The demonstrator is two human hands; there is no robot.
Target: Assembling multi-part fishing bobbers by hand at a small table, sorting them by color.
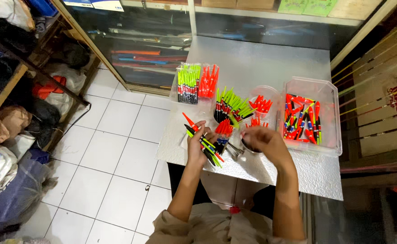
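Far left, off the table: white floor tiles [117,149] and a wooden shelf of stuffed bags [9,135].

At the near left corner of the silvery textured tabletop [261,68], left hand [197,147] closed around a fan-shaped bundle of slim pointed plastic fishing floats, green, orange and black [204,141]; long axes running from far-left tips down to near-right ends, spilling past the knuckles.

Just right of that bundle, touching or nearly so, an upright cluster of orange-tipped floats in a small holder [224,129].

Right hand [264,140] curled palm-down close beside the cluster, fingers bent inward; whether anything pinched, cannot tell. Right hand nearer the cluster and the clear plastic tray of loose orange floats [331,113] at far right.

Farther back: two clear packs of green and orange floats [194,81], then a round cup of green-tipped floats [228,106] and a clear tub of orange ones [264,104], none blocking the gap between the hands.
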